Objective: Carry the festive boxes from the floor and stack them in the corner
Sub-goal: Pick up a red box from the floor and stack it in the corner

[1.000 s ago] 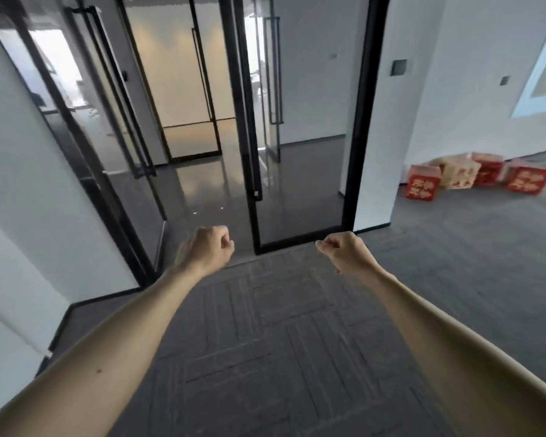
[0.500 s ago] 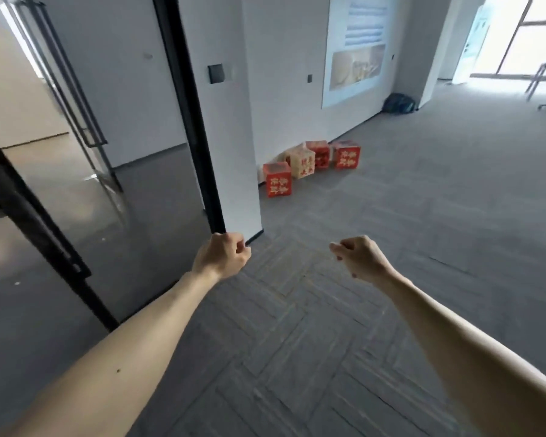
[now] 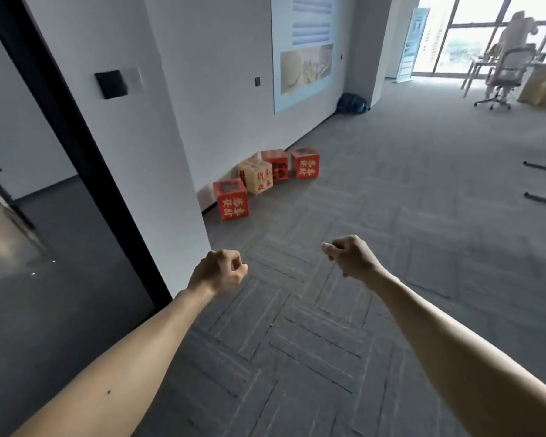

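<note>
Several festive boxes stand on the grey carpet along the white wall ahead. The nearest red box (image 3: 231,199) with gold characters sits by the wall's corner. Behind it is a cream box (image 3: 256,176) with red characters, then a red box (image 3: 276,164) against the wall and another red box (image 3: 305,162) to its right. My left hand (image 3: 218,272) and my right hand (image 3: 350,257) are both held out in front of me as loose fists, holding nothing, well short of the boxes.
A white wall end (image 3: 158,152) with a black door frame (image 3: 76,152) stands on my left beside glass panels. A dark bag (image 3: 352,104) lies at the far wall. Office chairs (image 3: 501,74), desks and a person sit at the far right by windows.
The view has swung right, away from the glass doors and toward the open room. The boxes have come nearer and more central. Both hands stay fisted in front.
</note>
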